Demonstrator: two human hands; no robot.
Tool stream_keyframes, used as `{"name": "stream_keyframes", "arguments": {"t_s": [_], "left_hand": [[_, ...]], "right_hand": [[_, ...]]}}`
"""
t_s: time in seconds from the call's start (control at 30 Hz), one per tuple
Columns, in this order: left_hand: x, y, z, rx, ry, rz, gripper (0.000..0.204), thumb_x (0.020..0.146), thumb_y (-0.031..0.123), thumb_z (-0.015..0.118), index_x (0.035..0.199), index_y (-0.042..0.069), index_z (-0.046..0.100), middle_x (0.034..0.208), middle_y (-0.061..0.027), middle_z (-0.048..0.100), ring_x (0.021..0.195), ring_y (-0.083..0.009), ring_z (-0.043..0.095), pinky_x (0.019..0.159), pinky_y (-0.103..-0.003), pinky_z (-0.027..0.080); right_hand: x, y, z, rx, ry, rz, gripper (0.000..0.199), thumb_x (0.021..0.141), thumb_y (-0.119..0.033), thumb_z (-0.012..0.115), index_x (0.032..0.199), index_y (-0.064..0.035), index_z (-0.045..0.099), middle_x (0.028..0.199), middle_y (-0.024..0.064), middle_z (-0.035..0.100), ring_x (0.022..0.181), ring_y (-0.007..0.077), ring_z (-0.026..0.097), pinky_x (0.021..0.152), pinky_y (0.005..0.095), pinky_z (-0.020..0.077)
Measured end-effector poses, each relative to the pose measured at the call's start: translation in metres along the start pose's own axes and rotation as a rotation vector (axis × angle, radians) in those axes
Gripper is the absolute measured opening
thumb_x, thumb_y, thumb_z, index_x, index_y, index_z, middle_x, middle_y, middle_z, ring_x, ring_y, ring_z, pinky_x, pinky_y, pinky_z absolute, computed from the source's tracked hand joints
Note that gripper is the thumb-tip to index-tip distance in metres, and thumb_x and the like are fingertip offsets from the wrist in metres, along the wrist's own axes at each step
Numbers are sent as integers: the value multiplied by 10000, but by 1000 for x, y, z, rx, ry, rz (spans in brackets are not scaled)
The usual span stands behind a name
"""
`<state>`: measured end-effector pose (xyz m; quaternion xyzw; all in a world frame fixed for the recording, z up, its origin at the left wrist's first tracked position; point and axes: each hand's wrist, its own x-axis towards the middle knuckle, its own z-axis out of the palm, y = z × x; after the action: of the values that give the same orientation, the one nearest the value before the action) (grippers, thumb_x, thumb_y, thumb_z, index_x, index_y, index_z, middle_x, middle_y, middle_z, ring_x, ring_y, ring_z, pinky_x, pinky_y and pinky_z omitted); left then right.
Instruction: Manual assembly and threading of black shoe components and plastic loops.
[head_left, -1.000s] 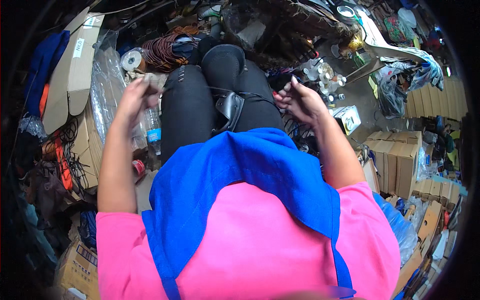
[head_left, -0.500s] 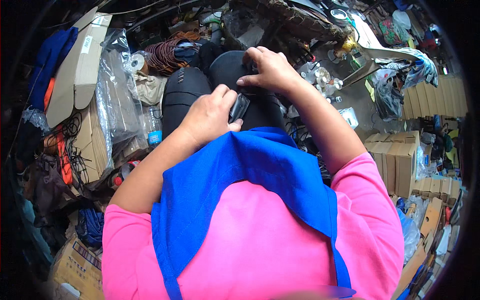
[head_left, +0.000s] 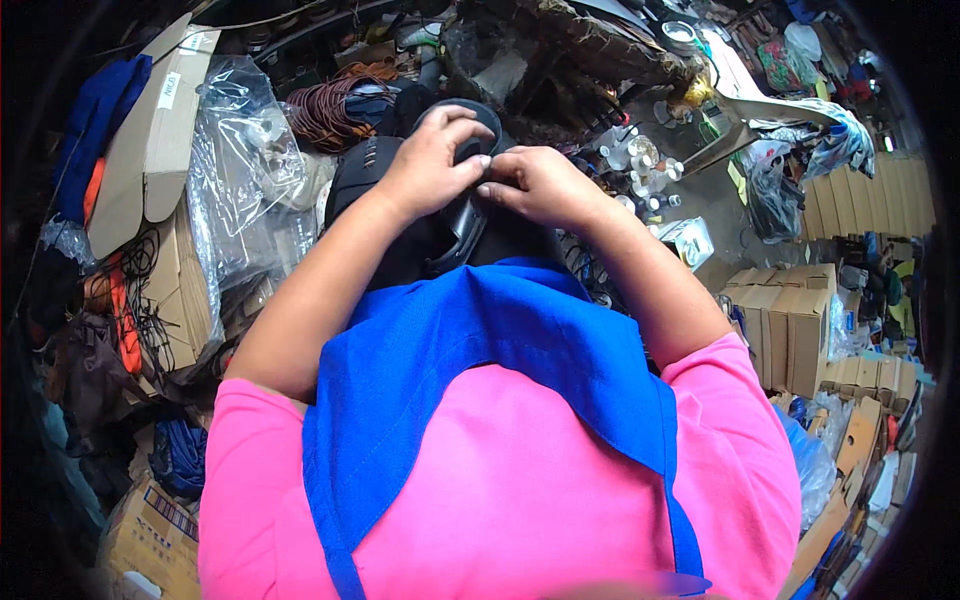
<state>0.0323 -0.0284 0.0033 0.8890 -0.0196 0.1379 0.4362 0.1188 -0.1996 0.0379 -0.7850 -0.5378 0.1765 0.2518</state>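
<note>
Your left hand (head_left: 428, 172) spreads its fingers over the black shoe (head_left: 463, 220); whether your right hand's (head_left: 548, 186) fingers pinch anything, I cannot tell. Work looks underway; what remains is unclear.

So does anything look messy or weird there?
Yes, the clear plastic to the left of the left hand looks messy: it's crumpled and wrinkled, while the brown cardboard beside it looks smoother.

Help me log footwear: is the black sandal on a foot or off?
Off: the black sandal lies on the person's lap, beneath the left hand.
</note>
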Motion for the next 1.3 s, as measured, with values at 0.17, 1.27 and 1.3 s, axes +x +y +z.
{"name": "stream_keyframes", "arguments": {"t_s": [0.17, 1.27, 1.3], "left_hand": [[3, -9, 16, -47, -56, -13, 310, 800, 164, 647, 1093, 80, 590, 1266, -125, 471, 1194, -296, 469, 993, -371, 401], [25, -24, -26, 0, -339, 67, 452, 629, 66, 779, 1052, 204, 698, 1245, -105, 499, 1183, -281, 476, 1002, -362, 405], [26, -23, -27, 1, -336, 67, 452, 629, 66, 779, 1052, 204, 698, 1245, -105, 499, 1183, -281, 476, 1002, -362, 405]], "right_hand": [[-8, 4, -7, -36, -109, -44, 204, 784, -199, 600, 813, 2, 597, 793, 200, 610, 769, 387, 600, 700, 443, 483], [-5, -10, -23, -178, -32, 26, 208, 734, -86, 656, 934, -91, 710, 869, 137, 625, 846, 293, 625, 769, 367, 513], [-7, -3, -25, -55, -45, 111, 201, 754, -92, 656, 948, -91, 710, 879, 126, 627, 838, 281, 627, 762, 357, 511]]}}
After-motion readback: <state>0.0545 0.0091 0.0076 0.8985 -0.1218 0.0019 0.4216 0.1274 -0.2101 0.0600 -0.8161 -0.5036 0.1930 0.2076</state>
